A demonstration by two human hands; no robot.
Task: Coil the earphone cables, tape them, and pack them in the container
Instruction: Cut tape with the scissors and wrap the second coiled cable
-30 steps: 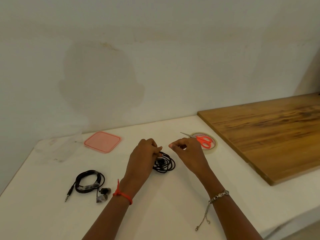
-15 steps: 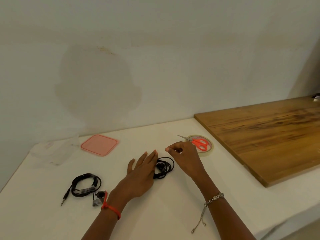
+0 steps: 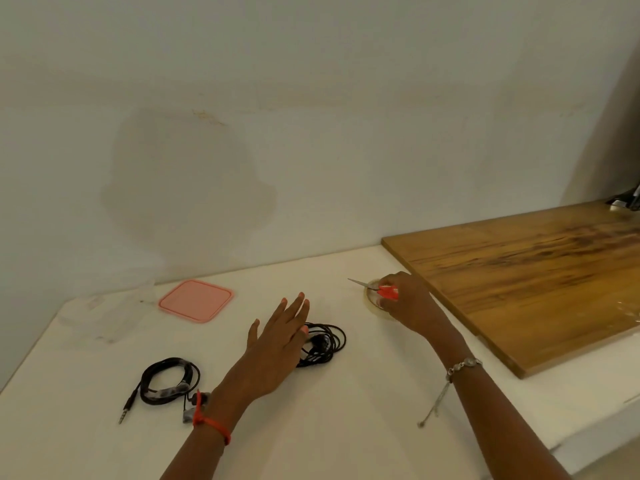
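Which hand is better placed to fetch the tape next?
Right. The right hand grips the orange-handled scissors lying on the clear tape roll; the open left hand is at the coiled black earphone cable.

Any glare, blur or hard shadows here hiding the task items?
Head view: light soft, shadows faint; clear container nearly vanishes against the white counter; slight glare on the wooden board; taped coil and loose coil both sharp; right hand partly covers the scissors.

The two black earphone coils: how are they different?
The black earphone coil near the wrist has a shiny tape band; the black earphone coil by the thumb shows none. The wrist coil's plug sticks out; the thumb coil is partly hidden by the left hand. Both lie on the white table.
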